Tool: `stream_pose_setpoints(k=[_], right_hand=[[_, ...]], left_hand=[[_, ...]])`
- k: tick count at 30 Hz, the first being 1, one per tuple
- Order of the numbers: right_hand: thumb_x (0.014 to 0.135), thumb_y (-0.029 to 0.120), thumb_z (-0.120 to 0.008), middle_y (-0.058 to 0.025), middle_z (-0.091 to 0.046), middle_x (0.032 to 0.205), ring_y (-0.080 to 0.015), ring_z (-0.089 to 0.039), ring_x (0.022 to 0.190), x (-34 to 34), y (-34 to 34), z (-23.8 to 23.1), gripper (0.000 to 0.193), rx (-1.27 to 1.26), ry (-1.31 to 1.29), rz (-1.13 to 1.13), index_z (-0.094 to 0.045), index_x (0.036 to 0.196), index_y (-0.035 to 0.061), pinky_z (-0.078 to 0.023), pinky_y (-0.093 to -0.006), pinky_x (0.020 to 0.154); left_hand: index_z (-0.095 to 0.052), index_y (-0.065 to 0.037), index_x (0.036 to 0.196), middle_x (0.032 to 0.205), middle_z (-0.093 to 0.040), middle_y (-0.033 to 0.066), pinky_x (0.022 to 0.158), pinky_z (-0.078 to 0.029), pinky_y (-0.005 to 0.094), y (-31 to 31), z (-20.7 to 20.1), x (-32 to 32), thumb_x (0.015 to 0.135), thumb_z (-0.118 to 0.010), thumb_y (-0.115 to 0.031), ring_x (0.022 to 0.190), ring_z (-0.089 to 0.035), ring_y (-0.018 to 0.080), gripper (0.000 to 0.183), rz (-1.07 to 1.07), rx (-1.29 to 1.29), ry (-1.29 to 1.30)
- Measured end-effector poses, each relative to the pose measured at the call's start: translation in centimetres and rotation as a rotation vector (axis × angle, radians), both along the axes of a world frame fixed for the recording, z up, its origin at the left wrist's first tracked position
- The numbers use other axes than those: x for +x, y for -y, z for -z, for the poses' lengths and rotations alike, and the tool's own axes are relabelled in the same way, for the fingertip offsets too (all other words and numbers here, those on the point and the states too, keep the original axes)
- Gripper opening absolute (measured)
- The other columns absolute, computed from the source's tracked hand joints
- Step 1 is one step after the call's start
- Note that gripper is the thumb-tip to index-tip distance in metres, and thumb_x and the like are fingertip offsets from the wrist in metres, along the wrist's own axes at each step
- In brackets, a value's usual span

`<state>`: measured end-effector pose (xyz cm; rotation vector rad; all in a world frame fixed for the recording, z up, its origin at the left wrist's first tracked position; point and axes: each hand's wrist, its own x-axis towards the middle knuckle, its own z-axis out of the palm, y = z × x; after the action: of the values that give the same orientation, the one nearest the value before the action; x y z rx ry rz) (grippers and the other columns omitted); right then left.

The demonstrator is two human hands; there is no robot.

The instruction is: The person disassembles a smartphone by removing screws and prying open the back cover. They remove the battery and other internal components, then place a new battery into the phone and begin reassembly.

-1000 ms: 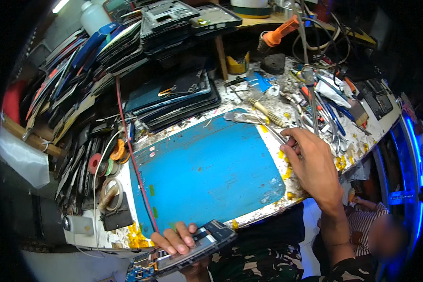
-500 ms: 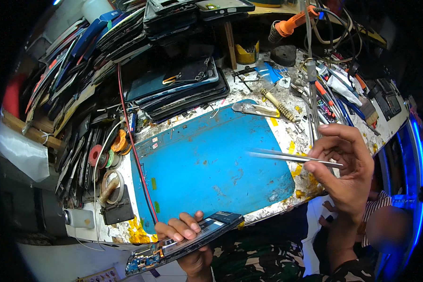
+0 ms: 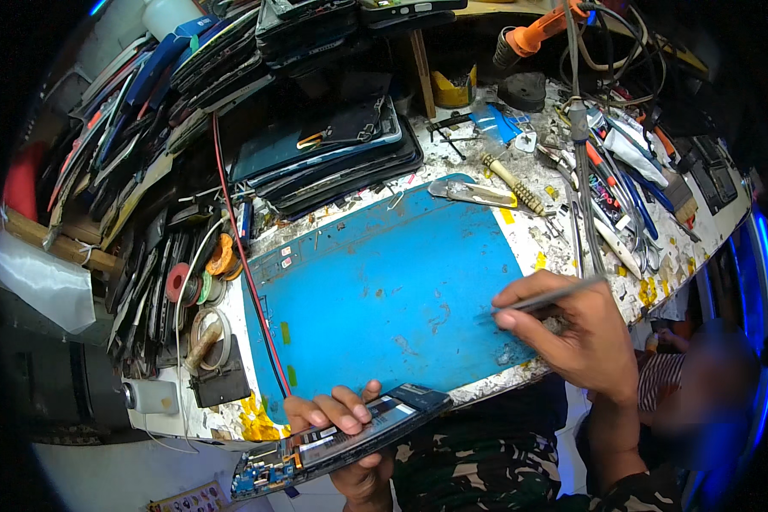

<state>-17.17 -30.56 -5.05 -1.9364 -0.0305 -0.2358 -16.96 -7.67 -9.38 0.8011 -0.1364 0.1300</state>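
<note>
My left hand (image 3: 337,416) grips an opened phone (image 3: 399,416) at the bench's front edge, fingers over its top side and thumb beneath. The phone is tilted, its back off, with the battery and a blue circuit board (image 3: 260,474) exposed at the lower left end. In my right hand (image 3: 589,341) a pair of metal tweezers (image 3: 563,294) is pinched between thumb and fingers. The tweezers' tips are blurred, and I cannot tell whether they touch anything. That hand is over the right edge of the blue work mat (image 3: 375,273), apart from the phone.
Stacked phone shells (image 3: 316,162) stand behind the mat, with more piled at the left. A red and black cable (image 3: 243,247) crosses the mat's left side. A box cutter (image 3: 474,193), a soldering iron (image 3: 533,34) and hand tools lie right. Another person (image 3: 661,380) is at lower right.
My right hand has moved left and down with the tweezers, turning so their rear end points up right. My left hand and the phone have barely shifted. The view has moved slightly.
</note>
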Motion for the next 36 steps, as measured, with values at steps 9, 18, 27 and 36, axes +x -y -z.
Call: stream_pose_setpoints(k=[9,18,27,36], right_hand=[[0.081,-0.011,-0.068,-0.0199,-0.067,0.092,-0.0246,-0.069,0.09,-3.7,-4.0,2.1,0.031,1.019,0.024,-0.02,-0.048,0.103,-0.0027,-0.06,-0.0334,0.075],[0.081,-0.002,-0.073,-0.0122,-0.068,0.094,-0.0148,-0.068,0.087,-3.6,-5.2,3.2,0.033,0.729,0.146,-0.08,-0.052,0.107,-0.0023,-0.055,-0.0246,0.076],[0.082,-0.003,-0.07,-0.0142,-0.068,0.094,-0.0165,-0.068,0.09,-3.7,-5.5,3.1,0.031,0.845,0.12,-0.065,-0.051,0.107,-0.0045,-0.056,-0.025,0.079],[0.079,-0.015,-0.064,-0.0213,-0.066,0.084,-0.0308,-0.07,0.091,-3.8,-5.2,2.4,0.037,0.546,0.231,-0.121,-0.042,0.104,0.0005,-0.058,-0.0449,0.084]], left_hand=[[-0.039,-0.017,0.106,0.082,-0.058,-0.0034,0.098,-0.047,0.0499,0.0,0.0,-0.1,0.064,-0.09,-0.018,0.087,-0.058,0.0144,0.066,0.012,0.012,0.029],[-0.039,-0.019,0.106,0.08,-0.056,-0.0062,0.094,-0.046,0.046,-0.1,0.3,-0.2,0.064,-0.091,-0.02,0.084,-0.056,0.0122,0.066,0.022,0.063,0.07],[-0.039,-0.019,0.105,0.08,-0.056,-0.0061,0.094,-0.046,0.0455,-0.1,0.2,-0.1,0.065,-0.091,-0.02,0.084,-0.055,0.012,0.066,0.024,0.062,0.071],[-0.039,-0.019,0.105,0.078,-0.057,-0.0054,0.093,-0.047,0.0455,0.0,0.3,-0.1,0.064,-0.091,-0.02,0.084,-0.056,0.0123,0.067,0.015,0.071,0.092]])
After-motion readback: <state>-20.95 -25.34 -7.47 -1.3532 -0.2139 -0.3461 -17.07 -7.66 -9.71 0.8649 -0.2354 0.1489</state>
